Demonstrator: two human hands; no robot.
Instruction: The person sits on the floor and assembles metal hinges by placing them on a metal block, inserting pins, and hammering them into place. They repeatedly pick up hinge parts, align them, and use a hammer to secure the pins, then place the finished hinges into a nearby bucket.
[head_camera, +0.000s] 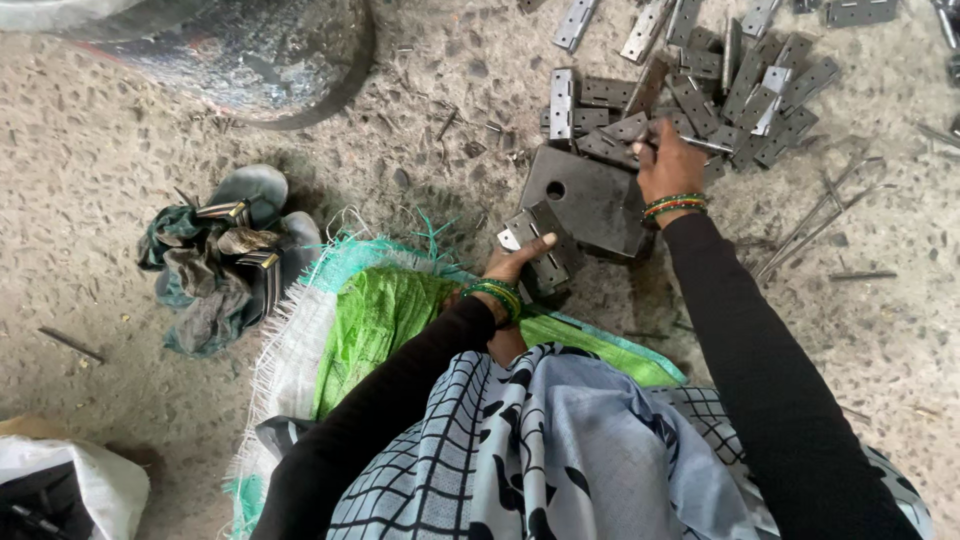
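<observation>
The left hand (520, 262) is closed around a small stack of grey metal hinges (540, 250), thumb laid across the top leaf, fingers wrapped beneath. The stack sits just below the picture's centre, touching the 7 o'clock corner of a dark steel block (590, 200) with 1 round hole. The right hand (668, 160) is at 1 o'clock from the left, its fingers pinched on a thin metal pin (710, 145) that points toward 3 o'clock. It rests at the near edge of a loose pile of hinges (720, 80) spread over the concrete floor (100, 180) toward 12 and 1 o'clock. Both wrists carry green and red bangles (674, 206). More pins (815, 215) lie scattered at 3 o'clock of the block. A green woven sack (375, 315) lies under the left forearm, and a bundle of rags and footwear (225, 255) sits at 9 o'clock.
</observation>
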